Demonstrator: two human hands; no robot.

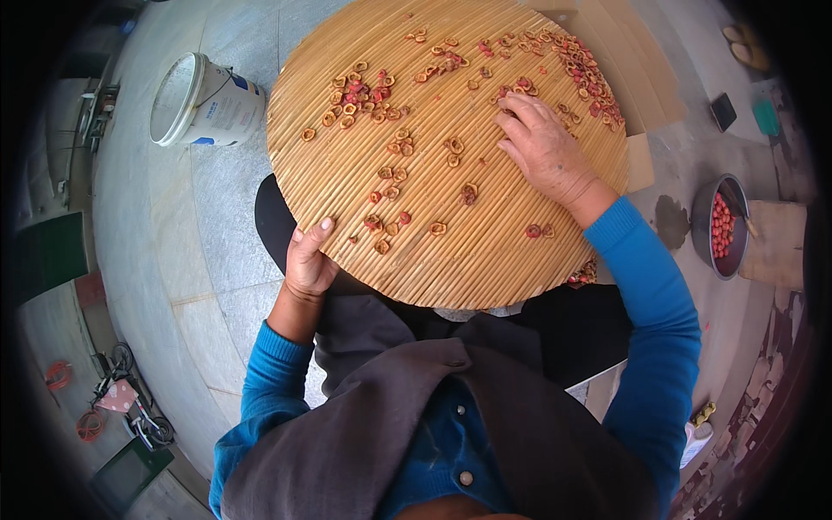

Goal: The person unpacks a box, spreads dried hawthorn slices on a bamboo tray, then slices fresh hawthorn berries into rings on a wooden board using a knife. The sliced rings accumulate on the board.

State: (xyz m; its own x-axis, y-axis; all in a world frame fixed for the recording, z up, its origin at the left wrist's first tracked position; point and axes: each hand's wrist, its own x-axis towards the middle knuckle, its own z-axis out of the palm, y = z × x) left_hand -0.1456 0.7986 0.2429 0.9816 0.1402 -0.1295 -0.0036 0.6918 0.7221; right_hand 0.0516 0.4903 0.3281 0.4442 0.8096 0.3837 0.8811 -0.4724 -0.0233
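A round tray of thin reed stalks (pixel 416 162) lies before me above my lap, tilted slightly. Dried, hollow red-brown fruit pieces are scattered on it, with a cluster (pixel 357 94) at the upper left and a dense band (pixel 588 78) along the upper right rim. My left hand (pixel 312 257) grips the tray's lower left edge, thumb on top and fingers hidden beneath. My right hand (pixel 536 143) rests over the tray's right part, its fingertips bent down at a small group of pieces (pixel 523 86). Whether it holds any is hidden by the fingers.
A white plastic bucket (pixel 195 104) stands on the tiled floor at the left. Flattened cardboard (pixel 634 65) lies beyond the tray's right rim. At the right is a metal basin (pixel 701 227) with red fruits (pixel 721 224). A dark flat object (pixel 723 112) lies farther up.
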